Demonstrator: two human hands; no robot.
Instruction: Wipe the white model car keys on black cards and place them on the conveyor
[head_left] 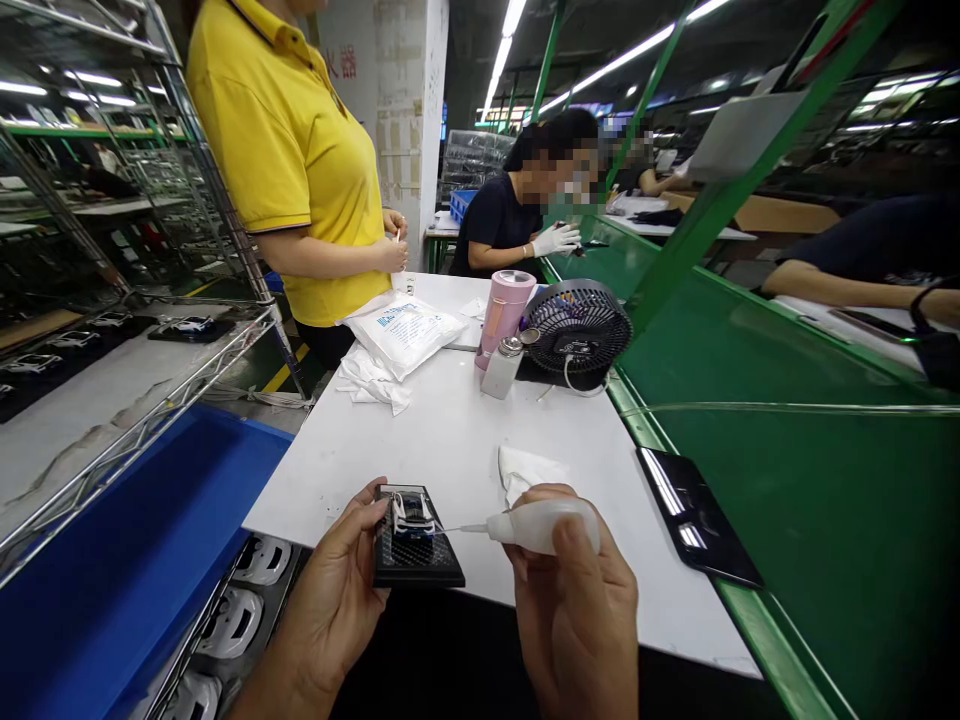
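Observation:
My left hand (pixel 337 580) is closed on the left edge of a black display base (pixel 420 572). On that base sits a small white and dark model car (pixel 412 514). Between thumb and fingers, my right hand (pixel 574 600) grips a white squeeze bottle (pixel 544 526) lying nearly level. Its thin needle tip points left and reaches the right side of the model car; whether it touches cannot be made out. A crumpled white tissue (pixel 529 470) lies on the white table (pixel 450 440) just beyond my right hand.
A pink tumbler (pixel 506 310), a small metal-capped bottle (pixel 502 370) and a black fan (pixel 577 330) stand farther back. A white packet (pixel 409 330) lies at left. A phone (pixel 697 515) rests by the green conveyor (pixel 825 480). A wire rack (pixel 187 350) flanks the table; co-workers are beyond.

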